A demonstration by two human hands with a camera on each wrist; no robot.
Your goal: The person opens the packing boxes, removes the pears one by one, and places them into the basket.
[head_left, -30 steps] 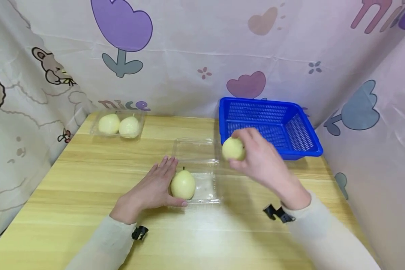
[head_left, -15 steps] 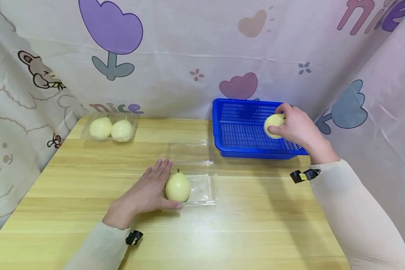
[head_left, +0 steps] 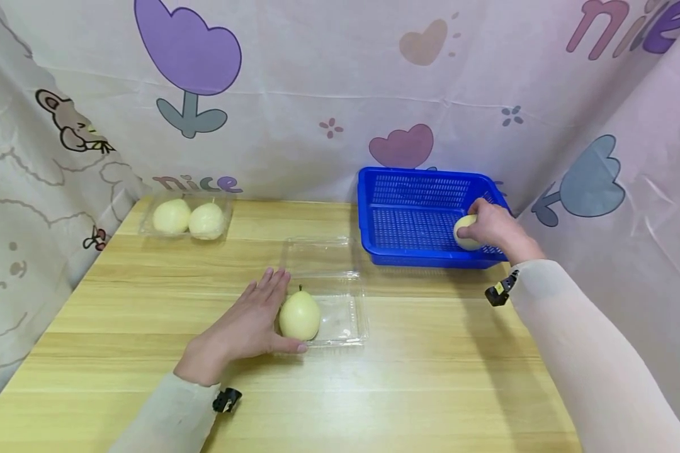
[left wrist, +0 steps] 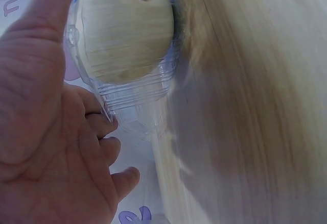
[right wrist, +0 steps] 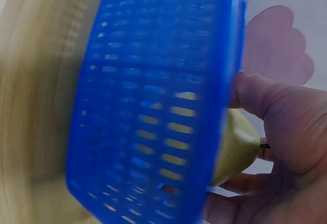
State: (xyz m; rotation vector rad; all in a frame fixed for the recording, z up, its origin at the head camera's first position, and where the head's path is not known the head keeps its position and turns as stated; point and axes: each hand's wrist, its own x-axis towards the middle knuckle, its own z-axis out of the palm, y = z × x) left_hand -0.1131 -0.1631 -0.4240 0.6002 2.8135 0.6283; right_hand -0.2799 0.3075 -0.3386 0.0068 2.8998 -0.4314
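In the head view my right hand [head_left: 495,228] grips a pale yellow pear [head_left: 464,234] low over the right end of a blue plastic basket [head_left: 430,258]. The right wrist view shows that pear [right wrist: 239,145] partly behind the basket's slotted wall [right wrist: 196,81], its dark stem toward the palm. My left hand [head_left: 235,333], fingers straight and thumb spread, rests along the left side of an opened clear plastic clamshell box [head_left: 340,321]. One pear [head_left: 300,316] stands stem-up in the box's left half. Up close in the left wrist view, the box's ribbed wall [left wrist: 135,92] lies against the fingers.
At the table's back left corner sits another clear box [head_left: 164,234] with two pears [head_left: 172,216], one of them wrapped-looking. A printed curtain [head_left: 294,75] hangs behind and on both sides. The wooden table [head_left: 374,390] extends to the front.
My right hand has carried its pear right from beside the clamshell box to over the basket, then lowered it inside. My left hand stays at the box. The head view shifted slightly.
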